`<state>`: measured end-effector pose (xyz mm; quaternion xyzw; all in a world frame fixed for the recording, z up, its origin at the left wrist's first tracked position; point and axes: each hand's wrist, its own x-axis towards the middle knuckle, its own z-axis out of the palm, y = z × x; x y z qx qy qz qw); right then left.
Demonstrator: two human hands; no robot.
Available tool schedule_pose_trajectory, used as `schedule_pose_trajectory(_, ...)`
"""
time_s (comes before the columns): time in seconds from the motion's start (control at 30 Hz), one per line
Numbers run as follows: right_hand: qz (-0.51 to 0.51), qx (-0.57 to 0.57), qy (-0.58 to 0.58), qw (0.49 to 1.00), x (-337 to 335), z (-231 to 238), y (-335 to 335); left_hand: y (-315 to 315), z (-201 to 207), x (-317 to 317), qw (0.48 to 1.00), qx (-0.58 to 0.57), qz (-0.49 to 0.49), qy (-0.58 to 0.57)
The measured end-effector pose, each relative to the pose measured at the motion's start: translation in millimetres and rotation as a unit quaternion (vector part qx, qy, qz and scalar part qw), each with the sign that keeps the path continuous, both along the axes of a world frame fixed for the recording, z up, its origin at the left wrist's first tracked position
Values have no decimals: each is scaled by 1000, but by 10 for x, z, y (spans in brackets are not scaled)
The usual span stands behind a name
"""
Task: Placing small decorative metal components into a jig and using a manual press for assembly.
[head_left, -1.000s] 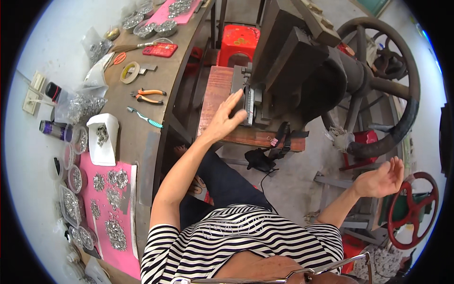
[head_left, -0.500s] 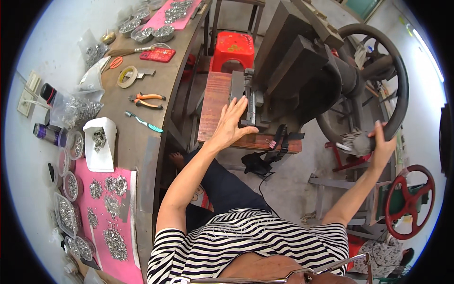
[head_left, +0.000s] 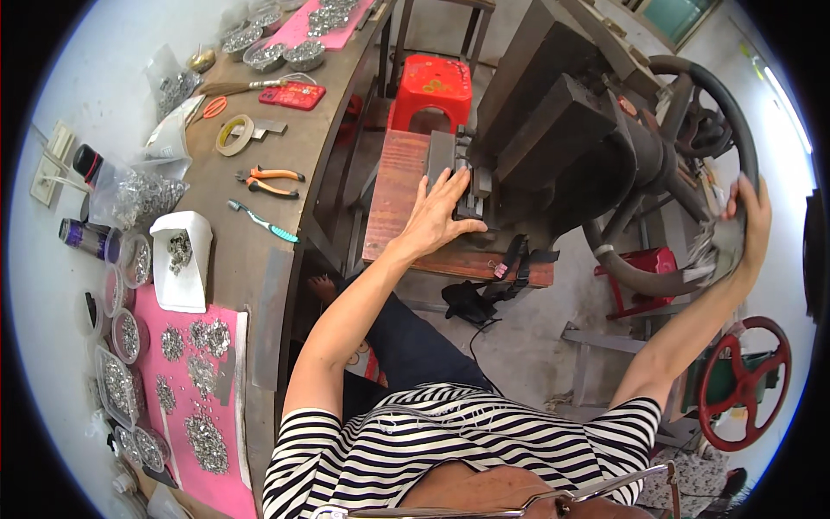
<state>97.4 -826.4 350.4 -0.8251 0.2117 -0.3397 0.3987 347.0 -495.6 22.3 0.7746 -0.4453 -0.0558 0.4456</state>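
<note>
Head view, read from the wearer outward. At 6 o'clock, a black-and-white striped shirt fills the lower edge, with both bare forearms rising from it.

Left hand: just above centre, toward 12 o'clock, fingers spread and nearly flat, palm down. It rests against the small metal die block at the front of the press and on the reddish wooden board beneath it. It grips nothing; whether a small part lies under the fingertips cannot be told.

Right hand: at 3 o'clock, fingers curled round the rim of the large dark handwheel, closed on it.

Dark press body: toward 1 o'clock, between the two hands, with the die block at its left face and the handwheel at its right.

Floor items: a black strap bundle lies just below the board; a smaller red wheel stands at 4 o'clock; a red plastic stool stands at 12 o'clock, beyond the board.

Brown workbench: runs from 8 to 11 o'clock. Nearest, a pink mat carries heaps of small silvery metal parts. Farther along lie a white scoop tray, a teal toothbrush, orange-handled pliers and a tape roll.
</note>
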Motion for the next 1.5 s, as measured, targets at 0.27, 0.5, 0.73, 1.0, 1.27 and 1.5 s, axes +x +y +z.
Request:
schedule_pose_trajectory(0.27,-157,-69,-154,973,-297,-1265,562,-16,-3,32,1000,2,-1,-1)
schedule_pose_trajectory(0.5,-93,-83,41,991,-44,49,110,-108,6,-2,1000,-2,-6,0)
schedule_pose_trajectory(0.73,-217,-129,-262,932,-124,-1675,652,33,-31,63,999,46,10,-15)
schedule_pose_trajectory(1.0,-176,-183,-82,964,-28,-353,400,147,-29,453,946,-194,-27,258)
schedule_pose_trajectory(1.27,-170,-296,-76,937,258,56,234,-434,109,884,990,-40,-22,136)
schedule_pose_trajectory(1.5,-141,-257,-69,954,260,125,281,76,362,715,999,-14,-33,-38)
